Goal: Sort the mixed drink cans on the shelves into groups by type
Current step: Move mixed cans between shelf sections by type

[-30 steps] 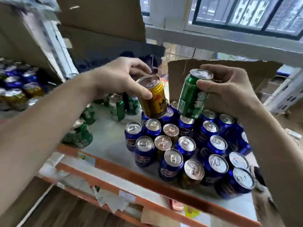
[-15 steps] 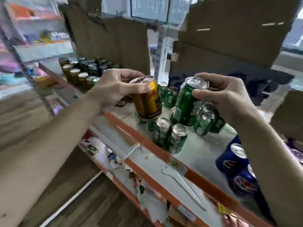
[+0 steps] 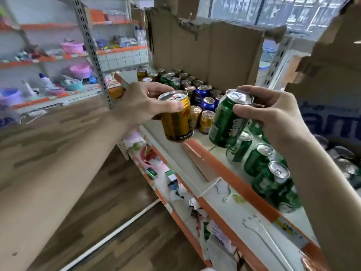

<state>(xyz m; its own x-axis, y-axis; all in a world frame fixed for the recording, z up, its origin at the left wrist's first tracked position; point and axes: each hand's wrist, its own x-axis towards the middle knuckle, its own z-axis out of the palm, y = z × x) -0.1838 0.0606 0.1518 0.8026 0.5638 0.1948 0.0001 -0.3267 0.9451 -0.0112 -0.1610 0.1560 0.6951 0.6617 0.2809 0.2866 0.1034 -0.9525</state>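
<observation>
Nearest, 2 cans held in the air above the shelf's orange front edge (image 3: 230, 173). Left hand (image 3: 140, 106) wrapped round a gold can (image 3: 176, 118), thumb across its upper wall, can upright and hanging just off the shelf lip. Right hand (image 3: 273, 118) curled round a green can (image 3: 226, 120), fingers over the rim, can tilted with its base toward the shelf board. Neither can set down yet.

Just below and right of the green can, a cluster of green cans (image 3: 261, 165) standing close together on the white board, at least 4 tops visible: looks like a green group already formed, and probably the place for the held one.

Further back, 2 small gold cans (image 3: 201, 118) near the shelf front, then a few blue cans (image 3: 203, 94) behind them, then rows of dark, gold and green tops (image 3: 172, 79) against the cardboard backing (image 3: 205, 55). Still mixed there: blue among gold, green among dark. Likely home for the held gold can beside the 2 small gold ones.

Judged overall: partly sorted, green group under way on the near stretch, far end still to be separated.

Beyond, blurred shelving with pink bowls (image 3: 78, 69) and bottles.
</observation>
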